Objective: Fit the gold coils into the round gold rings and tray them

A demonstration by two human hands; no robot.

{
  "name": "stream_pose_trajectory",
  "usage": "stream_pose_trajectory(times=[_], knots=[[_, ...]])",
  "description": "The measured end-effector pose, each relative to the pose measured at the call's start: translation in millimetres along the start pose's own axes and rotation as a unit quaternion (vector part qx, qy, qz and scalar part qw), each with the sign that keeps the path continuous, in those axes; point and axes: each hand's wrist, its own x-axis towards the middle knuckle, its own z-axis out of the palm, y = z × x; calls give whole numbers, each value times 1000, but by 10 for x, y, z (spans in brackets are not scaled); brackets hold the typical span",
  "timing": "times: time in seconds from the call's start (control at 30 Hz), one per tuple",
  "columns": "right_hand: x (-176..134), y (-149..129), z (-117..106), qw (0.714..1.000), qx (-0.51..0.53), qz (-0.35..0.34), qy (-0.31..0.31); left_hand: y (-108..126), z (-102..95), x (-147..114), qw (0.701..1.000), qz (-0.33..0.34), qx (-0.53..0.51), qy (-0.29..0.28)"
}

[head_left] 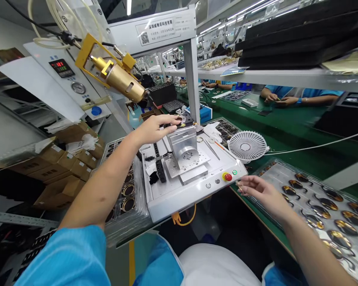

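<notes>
My left hand (158,128) reaches over the machine bed, fingers stretched out and thumb apart. Its fingertips are at a small dark round part (180,119) on top of the metal fixture (185,145); whether they press on it I cannot tell. Just off the bed's front right corner, my right hand (261,191) has thumb and fingers brought together. Something tiny may be between them, too small to name. Close to that hand are the green button (234,172) and the red emergency stop button (228,177). A gold dispensing head (122,81) hangs above and left of the fixture.
A white fan (247,146) stands right of the bed. Trays of round dark parts with wire tails (322,206) lie at right; more trays (128,190) are at left. Tweezers (212,150) rest on the bed. Across the green bench, a co-worker's hands (282,100) are visible.
</notes>
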Motion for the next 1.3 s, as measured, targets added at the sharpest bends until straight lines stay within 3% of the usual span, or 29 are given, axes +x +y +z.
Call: stream_pose_trajectory(times=[0.13, 0.27, 0.37, 0.5, 0.6, 0.73, 0.83, 0.93, 1.0, 1.1, 1.17, 1.23, 1.3], knots=[[74, 324, 73, 999, -40, 4, -11, -105, 214, -101, 999, 7, 32, 42], [211, 554, 124, 972, -232, -35, -6, -51, 233, -161, 998, -7, 50, 23], [238, 629, 157, 933, -357, -43, -13, 166, 184, -351, 996, 19, 83, 16], [226, 654, 204, 897, -439, -40, 9, 615, 233, -861, 994, 66, 88, -16], [255, 610, 215, 889, -454, -42, 38, 867, 490, -1279, 996, 49, 10, -70], [221, 484, 208, 908, -416, -35, 40, 941, 1240, -1657, 978, -46, -175, -108], [1, 446, 286, 951, -302, -53, -24, 944, 1979, -1785, 932, -152, -321, -71], [-302, 529, 497, 983, -105, -99, -109, 1037, 2615, -1829, 824, -253, -507, 16], [-457, 642, 669, 985, -27, -129, -113, 1129, 2889, -1837, 750, -271, -600, 57], [-579, 828, 869, 988, 3, -143, -61, 1222, 3073, -1833, 664, -278, -690, 75], [-610, 898, 926, 988, -2, -152, -37, 1241, 3099, -1823, 623, -297, -719, 77], [-604, 871, 891, 980, -51, -190, -37, 1242, 3088, -1813, 598, -323, -729, 84], [-543, 731, 726, 959, -165, -227, -45, 1239, 3057, -1810, 586, -350, -725, 94]])
